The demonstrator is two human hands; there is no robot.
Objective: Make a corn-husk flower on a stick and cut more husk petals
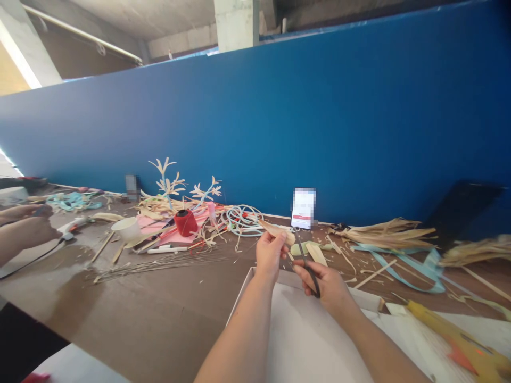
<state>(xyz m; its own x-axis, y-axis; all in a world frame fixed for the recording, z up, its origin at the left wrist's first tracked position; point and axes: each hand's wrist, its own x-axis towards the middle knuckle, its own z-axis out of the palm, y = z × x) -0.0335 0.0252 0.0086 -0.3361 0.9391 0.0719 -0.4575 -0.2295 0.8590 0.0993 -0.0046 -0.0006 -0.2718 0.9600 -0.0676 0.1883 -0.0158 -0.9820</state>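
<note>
My left hand (pixel 270 254) is closed on a tan dried leaf strip (pixel 275 230), held up over the brown table (pixel 167 298). My right hand (pixel 328 284) grips black scissors (pixel 306 261) by the handles, blades pointing up toward the leaf strip. Both hands hover above a white shallow box (pixel 319 340) near the table's front edge.
A red spool (pixel 186 222), a white cup (pixel 126 230), pale blue wire coils (pixel 244 218), dried leaf flowers (pixel 170 183) and leaf scraps (pixel 383 231) lie along the blue wall. A yellow glue gun (pixel 463 340) lies at right. Another person's hands (pixel 27 226) work at far left.
</note>
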